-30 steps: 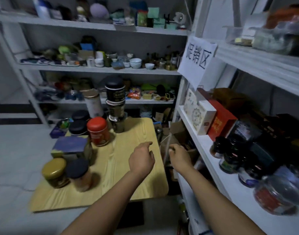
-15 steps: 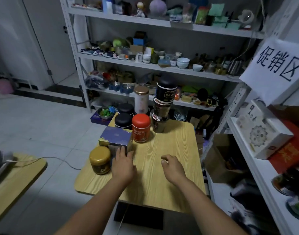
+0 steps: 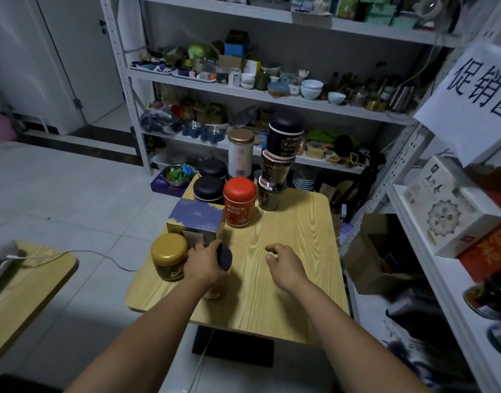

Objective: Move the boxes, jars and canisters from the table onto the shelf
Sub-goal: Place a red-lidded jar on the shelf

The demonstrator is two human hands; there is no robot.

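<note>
Jar (image 3: 225,258): stands near-left on the table (image 3: 286,282), just right of a gold jar (image 3: 169,256) and in front of a blue box (image 3: 195,219). Its dark lid shows past the knuckles, and a pale amber body shows below the wrist.
Left hand (image 3: 205,265): clamped over the lid from above, fingers curled round its rim.
Right hand (image 3: 284,263): hovers over bare tabletop near the middle, fingers loosely curled, holding nothing.
Also on the table: a red canister (image 3: 239,205) beyond the box and a leaning stack of tins (image 3: 277,171) at the far edge.
Shelf (image 3: 447,285): runs along the right, well apart from the jar, and already carries a white box (image 3: 453,205).
Handling: the jar looks small and rigid, probably light enough for one hand. Its sides look smooth, and whether it is glass or plastic cannot be told.
Where to hold: a grip on the lid alone relies on the lid being screwed tight. Fingers lower round the body, or the free hand under the base, would likely be safer for the carry to the right.
Risk: the gold jar sits close by and could be nudged as the jar lifts.
</note>
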